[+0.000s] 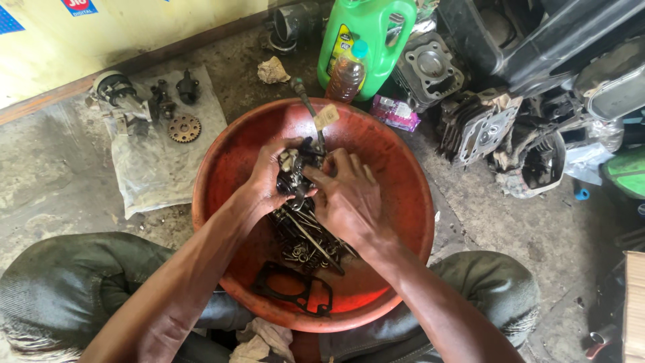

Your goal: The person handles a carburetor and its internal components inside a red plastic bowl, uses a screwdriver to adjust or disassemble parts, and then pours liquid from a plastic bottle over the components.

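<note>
Your left hand (269, 178) & right hand (346, 198), fingers closed on the dark engine part (299, 171) over the red basin (396, 154); its stem w/ tag runs lengthwise, pointing away from you.

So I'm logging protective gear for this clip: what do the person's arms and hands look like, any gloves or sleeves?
No gloves: the left hand and right hand are bare, and both forearms are uncovered up to the frame's edge, with no sleeves in view. No watch, ring or band shows on either wrist. The fingers look smeared with dark grease. Grey-green trousers cover the knees.
</note>
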